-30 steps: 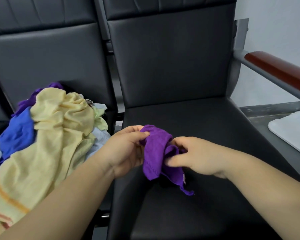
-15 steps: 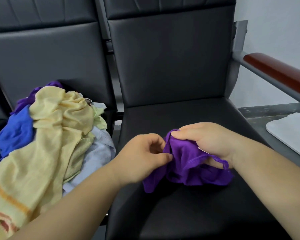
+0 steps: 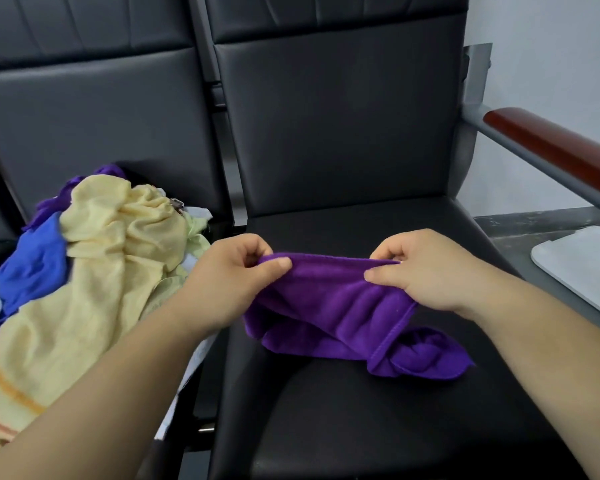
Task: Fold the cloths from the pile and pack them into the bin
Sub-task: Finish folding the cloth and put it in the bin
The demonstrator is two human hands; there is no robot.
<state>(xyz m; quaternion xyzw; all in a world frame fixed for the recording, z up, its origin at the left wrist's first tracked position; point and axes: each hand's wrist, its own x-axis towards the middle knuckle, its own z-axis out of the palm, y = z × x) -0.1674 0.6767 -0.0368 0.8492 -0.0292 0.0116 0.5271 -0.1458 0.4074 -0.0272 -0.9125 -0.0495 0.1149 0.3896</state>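
— What's over on the far left?

— The pile [image 3: 84,271], heaped on the left chair [image 3: 94,116]. A big pale yellow cloth [image 3: 118,244] lies on top, a blue cloth [image 3: 32,271] is tucked in at its left side, and something pale grey-blue shows underneath.

— And the hands?

— The left hand [image 3: 229,282] is just right of the pile, out over the near edge of the right chair [image 3: 361,427]. Its thumb and curled fingers pinch one end of the top edge of the purple cloth [image 3: 333,306].

— So that cloth is off the pile?

— Yes, well clear of it. It is held over the black seat of the right chair, with its top edge pulled straight between the two hands. The rest hangs down, and the lower part lies bunched on the seat, trailing off to the right below the wrist.

— The other hand?

— The right hand [image 3: 426,271] grips the far end of that same edge, thumb in front and fingers curled behind.

— Anything further right?

— A reddish-brown armrest [image 3: 551,150] on a grey bar. Below it is a pale flat thing with a rounded corner [image 3: 582,271], cut off by the edge of the view. I cannot tell what it is.
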